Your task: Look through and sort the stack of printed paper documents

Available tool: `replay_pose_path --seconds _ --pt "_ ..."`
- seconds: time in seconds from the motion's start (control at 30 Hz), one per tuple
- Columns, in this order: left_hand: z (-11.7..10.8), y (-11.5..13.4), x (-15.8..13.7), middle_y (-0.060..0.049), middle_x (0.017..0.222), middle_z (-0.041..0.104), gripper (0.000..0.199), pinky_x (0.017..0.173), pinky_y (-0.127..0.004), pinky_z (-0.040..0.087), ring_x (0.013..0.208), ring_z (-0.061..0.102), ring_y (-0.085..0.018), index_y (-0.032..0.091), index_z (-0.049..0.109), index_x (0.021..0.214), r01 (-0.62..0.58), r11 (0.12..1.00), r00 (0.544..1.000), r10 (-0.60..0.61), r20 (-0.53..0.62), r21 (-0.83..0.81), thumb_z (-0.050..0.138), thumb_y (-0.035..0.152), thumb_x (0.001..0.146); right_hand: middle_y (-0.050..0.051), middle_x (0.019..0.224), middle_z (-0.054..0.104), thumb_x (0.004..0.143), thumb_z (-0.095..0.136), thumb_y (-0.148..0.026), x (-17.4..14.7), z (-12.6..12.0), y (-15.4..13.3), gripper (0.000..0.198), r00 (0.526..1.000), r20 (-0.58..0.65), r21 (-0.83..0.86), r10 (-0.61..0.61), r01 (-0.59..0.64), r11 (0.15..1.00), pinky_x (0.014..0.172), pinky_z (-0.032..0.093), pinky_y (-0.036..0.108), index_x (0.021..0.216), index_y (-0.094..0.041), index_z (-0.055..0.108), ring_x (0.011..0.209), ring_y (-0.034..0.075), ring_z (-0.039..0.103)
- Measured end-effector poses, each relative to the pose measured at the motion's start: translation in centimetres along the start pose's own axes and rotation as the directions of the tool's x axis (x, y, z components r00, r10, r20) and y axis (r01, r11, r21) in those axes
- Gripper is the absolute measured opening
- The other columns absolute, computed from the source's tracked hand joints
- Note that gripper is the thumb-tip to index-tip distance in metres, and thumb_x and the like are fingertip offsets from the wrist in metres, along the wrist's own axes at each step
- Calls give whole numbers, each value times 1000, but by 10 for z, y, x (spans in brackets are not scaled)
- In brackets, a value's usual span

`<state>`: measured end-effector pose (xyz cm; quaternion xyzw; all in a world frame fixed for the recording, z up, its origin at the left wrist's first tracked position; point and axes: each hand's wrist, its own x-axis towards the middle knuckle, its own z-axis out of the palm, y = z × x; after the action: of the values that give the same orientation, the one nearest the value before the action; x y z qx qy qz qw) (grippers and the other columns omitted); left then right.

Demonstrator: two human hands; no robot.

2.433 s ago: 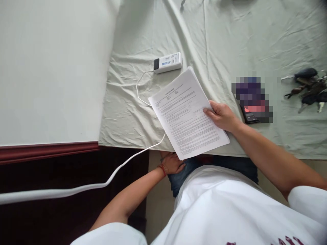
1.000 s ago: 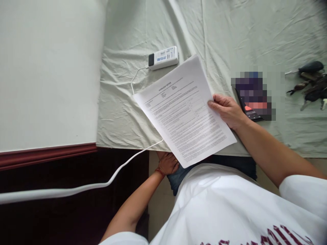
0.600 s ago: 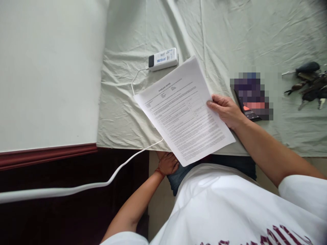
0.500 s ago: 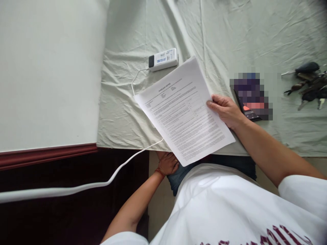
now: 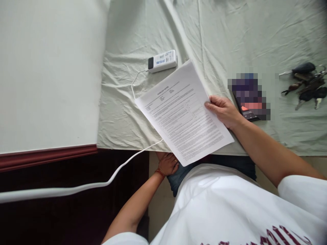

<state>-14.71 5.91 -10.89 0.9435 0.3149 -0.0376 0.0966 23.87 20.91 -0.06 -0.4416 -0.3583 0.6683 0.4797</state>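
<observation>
My right hand (image 5: 222,110) grips the right edge of a printed sheet of paper (image 5: 184,115), thumb on the printed face and fingers behind it. The sheet is tilted, held above the front edge of the table, with a heading and dense lines of text facing up. Whether there is more than one sheet I cannot tell. My left hand (image 5: 168,164), with a ring and a reddish wrist band, lies on my thigh just below the table edge. Its fingers rest loosely over the leg and hold nothing visible.
A white power bank (image 5: 162,61) with a dark end lies beyond the paper, a white cable (image 5: 127,160) near it running off left. A blurred-out phone (image 5: 249,102) and a bunch of keys (image 5: 308,83) lie right on the wrinkled tablecloth (image 5: 122,119). A white panel (image 5: 51,68) borders the left.
The paper's far edge has dipped slightly toward me, with my right hand still on it. The view has shifted a little. My left hand stays put.
</observation>
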Motion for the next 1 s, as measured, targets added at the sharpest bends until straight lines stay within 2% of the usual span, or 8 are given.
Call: replay_pose_path --seconds 0.33,0.53,0.7,1.0 --pt "-2 -1 3 -9 79 73 15 85 -44 48 83 68 -28 21 74 85 -16 1000 1000 16 -14 4 60 27 85 0 82 73 82 82 -50 -1 2 -4 25 1000 26 -9 -5 6 1000 69 59 30 88 -27 73 76 18 68" --pt "-2 1 5 -8 72 70 17 82 -44 48 77 66 -27 21 74 81 4 1000 1000 -4 -6 25 60 29 86 0 84 74 81 83 -49 0 2 -2 25 1000 28 5 -6 6 1000 68 59 30 87 -27 73 76 18 69" --pt "-3 2 5 -8 75 72 19 82 -44 48 78 67 -27 22 75 82 10 999 1000 -9 -28 32 58 29 87 0 85 74 82 82 -51 0 0 0 26 1000 28 -8 -14 15 1000 67 59 30 90 -28 74 75 18 68" --pt "-1 2 4 -9 78 73 18 83 -44 49 82 69 -29 23 76 84 42 999 999 -42 12 17 59 28 86 0 86 75 82 82 -51 0 1 -1 27 1000 28 -15 -8 9 1000 67 59 29 91 -27 75 75 17 68"
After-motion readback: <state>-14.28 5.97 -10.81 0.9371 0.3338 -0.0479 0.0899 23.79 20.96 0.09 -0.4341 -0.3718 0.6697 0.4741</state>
